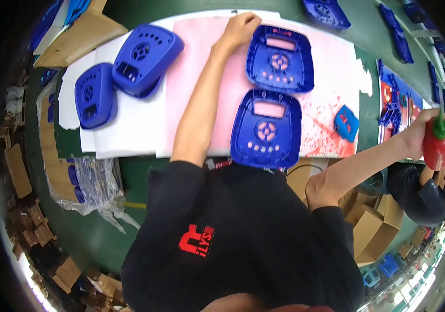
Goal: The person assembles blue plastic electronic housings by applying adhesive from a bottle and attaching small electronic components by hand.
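My right hand point(416, 136) is out to the far right, wrapped round a red squeeze bottle point(437, 148) with a green nozzle. My left hand point(242, 28) rests at the far edge of the table with its fingers curled. It is beside the top left corner of a blue plastic housing point(257, 71); whether anything is in its fingers is hidden. A second blue plastic housing point(243, 140) lies nearer me, just below the first. Both show their ribbed inner side, with a rectangular window and a round grille.
Two blue housings point(156, 49) point(107, 104) lean together at left on the paper-covered table point(139, 132). A blue cloth point(346, 124) with red stains lies at right among red spatters. Further right are a tray of blue parts point(391, 106), a person point(417, 195) and a cardboard box point(381, 234).
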`<state>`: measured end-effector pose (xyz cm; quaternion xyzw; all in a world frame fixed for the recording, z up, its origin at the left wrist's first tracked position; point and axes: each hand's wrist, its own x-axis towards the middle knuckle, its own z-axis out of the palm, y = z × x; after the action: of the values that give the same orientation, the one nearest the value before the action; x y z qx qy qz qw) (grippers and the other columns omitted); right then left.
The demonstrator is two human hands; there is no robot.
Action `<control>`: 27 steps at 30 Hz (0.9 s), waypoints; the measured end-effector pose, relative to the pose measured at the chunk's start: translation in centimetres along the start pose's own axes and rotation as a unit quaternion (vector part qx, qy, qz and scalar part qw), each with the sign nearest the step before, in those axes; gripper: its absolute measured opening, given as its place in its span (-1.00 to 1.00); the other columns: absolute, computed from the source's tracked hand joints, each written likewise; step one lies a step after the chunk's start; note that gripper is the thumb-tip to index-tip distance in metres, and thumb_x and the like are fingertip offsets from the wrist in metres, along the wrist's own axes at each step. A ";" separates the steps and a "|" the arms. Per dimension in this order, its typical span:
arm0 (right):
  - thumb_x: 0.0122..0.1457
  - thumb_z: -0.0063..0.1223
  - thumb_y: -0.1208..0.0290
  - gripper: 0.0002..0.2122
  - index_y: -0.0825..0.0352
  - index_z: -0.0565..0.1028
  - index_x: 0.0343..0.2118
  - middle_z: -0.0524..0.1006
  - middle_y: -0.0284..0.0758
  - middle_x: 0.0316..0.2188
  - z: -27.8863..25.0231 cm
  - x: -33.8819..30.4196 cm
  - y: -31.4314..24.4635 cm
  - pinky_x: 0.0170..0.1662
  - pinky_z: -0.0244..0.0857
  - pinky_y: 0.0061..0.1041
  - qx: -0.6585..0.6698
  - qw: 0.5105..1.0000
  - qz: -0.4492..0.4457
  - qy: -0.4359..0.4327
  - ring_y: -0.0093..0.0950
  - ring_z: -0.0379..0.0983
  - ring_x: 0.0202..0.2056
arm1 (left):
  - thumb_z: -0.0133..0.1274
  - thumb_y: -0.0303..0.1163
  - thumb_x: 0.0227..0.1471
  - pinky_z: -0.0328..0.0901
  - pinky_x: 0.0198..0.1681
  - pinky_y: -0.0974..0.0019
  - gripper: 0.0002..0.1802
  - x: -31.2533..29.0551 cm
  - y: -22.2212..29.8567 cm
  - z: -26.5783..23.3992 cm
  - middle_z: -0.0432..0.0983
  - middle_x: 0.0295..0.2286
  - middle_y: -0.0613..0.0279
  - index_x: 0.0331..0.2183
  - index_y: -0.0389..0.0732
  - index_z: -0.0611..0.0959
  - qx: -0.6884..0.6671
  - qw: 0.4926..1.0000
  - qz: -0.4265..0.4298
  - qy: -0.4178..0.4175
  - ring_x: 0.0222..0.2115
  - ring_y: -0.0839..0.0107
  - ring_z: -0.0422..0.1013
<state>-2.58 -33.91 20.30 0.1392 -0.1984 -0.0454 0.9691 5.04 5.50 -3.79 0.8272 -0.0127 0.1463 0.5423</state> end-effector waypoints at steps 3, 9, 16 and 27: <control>0.09 0.12 0.23 -0.79 0.23 0.53 -0.29 0.54 -0.31 -0.36 -3.2 -5.3 1.5 0.16 0.16 -0.06 -0.328 0.941 -0.084 -0.009 -0.29 0.48 -0.14 | 0.06 -0.19 0.07 0.40 -0.13 0.26 -0.62 0.3 1.7 -0.3 0.64 -0.29 0.00 -0.19 -0.26 0.70 0.038 0.998 -0.021 -0.052 -0.27 0.23 0.57; 0.13 0.03 -0.03 -0.60 0.19 0.51 -0.15 0.49 -0.37 -0.33 -12.7 -12.0 5.0 0.18 0.15 -0.07 -0.283 0.951 0.120 -0.012 -0.36 0.42 -0.21 | 0.08 -0.35 -0.05 0.22 0.15 0.08 -0.67 -11.5 8.3 -3.3 0.59 -0.14 0.08 -0.19 -0.21 0.66 0.081 0.976 0.204 -0.006 0.10 0.02 0.35; 0.10 -0.16 -0.09 -0.53 0.24 0.49 -0.19 0.48 -0.32 -0.39 -17.1 -12.7 5.8 0.10 0.22 -0.04 -0.326 0.923 0.203 -0.010 -0.36 0.41 -0.26 | 0.02 -0.36 -0.29 0.15 0.21 -0.01 -0.57 -16.2 7.0 -2.3 0.58 -0.14 0.11 -0.26 -0.23 0.67 0.110 0.963 0.238 -0.065 0.15 0.03 0.29; 0.11 -0.32 -0.12 -0.47 0.30 0.49 -0.25 0.48 -0.26 -0.45 -17.0 -13.3 6.9 0.02 0.25 -0.05 -0.373 0.910 0.180 -0.030 -0.29 0.43 -0.32 | 0.01 -0.41 -0.34 0.20 0.13 0.01 -0.57 -16.1 7.3 -2.0 0.52 -0.16 0.09 -0.27 -0.25 0.63 0.130 0.954 0.262 -0.062 0.07 0.01 0.33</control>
<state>-7.81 -21.16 2.31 -0.2723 -0.2178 0.0544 0.9357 -12.18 2.09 -0.61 0.8656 -0.2440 0.2319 0.3707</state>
